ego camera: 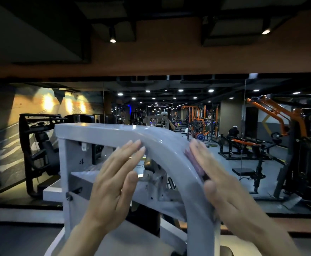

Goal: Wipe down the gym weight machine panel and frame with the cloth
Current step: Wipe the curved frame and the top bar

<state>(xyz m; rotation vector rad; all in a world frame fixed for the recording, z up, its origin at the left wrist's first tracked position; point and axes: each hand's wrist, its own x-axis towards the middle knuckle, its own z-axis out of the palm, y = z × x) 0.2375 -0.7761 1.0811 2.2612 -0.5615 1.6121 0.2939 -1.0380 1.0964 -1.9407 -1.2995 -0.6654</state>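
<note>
Behind both hands, far away, a wide mirror wall [169, 108] shows the dark gym with many small ceiling lights. Well to the right of the right hand stands an orange and black machine [280, 126], and well to the left of the left hand there is a black machine [40, 145] with thick padded arms.

Between the 2 hands rises the grey frame [169, 148] of the weight machine. Its top bar runs flat above the left hand, then bends in a curve and goes down between the wrists. To the left of the left hand is the flat grey panel [77, 159] of the machine, with a handwritten mark that looks like the number 4.

The left hand [114, 182] is held flat, its fingers straight and close together, and it holds nothing; the fingertips reach the inner edge of the curved bar. The right hand [224, 182] is also flat with straight fingers (it is blurred, so details are weak). It presses the cloth [195, 163] against the outer side of the curve. Only a small purple-pink strip of the cloth shows, between the right palm and the grey metal; the rest is hidden under the hand.
</note>
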